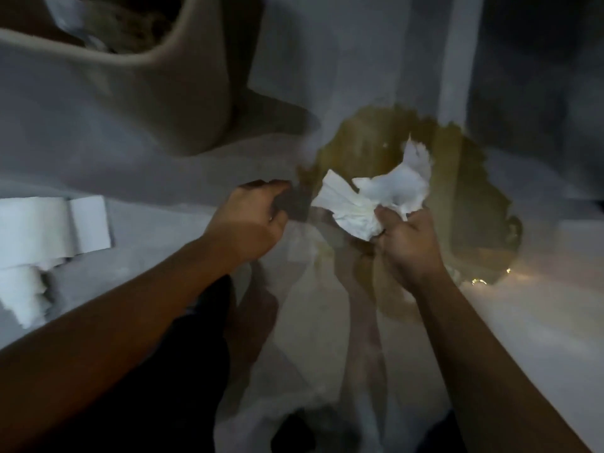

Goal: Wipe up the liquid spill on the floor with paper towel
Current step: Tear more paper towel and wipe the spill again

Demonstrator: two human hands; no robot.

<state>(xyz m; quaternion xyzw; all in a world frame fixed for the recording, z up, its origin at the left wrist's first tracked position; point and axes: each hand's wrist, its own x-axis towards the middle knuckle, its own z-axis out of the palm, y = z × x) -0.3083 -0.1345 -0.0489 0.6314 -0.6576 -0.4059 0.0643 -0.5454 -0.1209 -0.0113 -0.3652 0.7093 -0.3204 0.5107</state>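
Your right hand (pixel 407 243) pinches the crumpled white paper towel (pixel 376 197) above the yellowish liquid spill (pixel 464 191) on the grey floor (pixel 163 184); your left hand (pixel 251 220) is loosely curled, holding nothing. One small wad may only smear the puddle wider.

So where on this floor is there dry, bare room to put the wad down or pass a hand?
Dry floor lies open between the paper towel roll, the beige bin and the left hand. Another bare strip runs below the spill at right, toward the glare. It is crowded mid-frame: the right hand holds the paper towel wad over the yellowish puddle.
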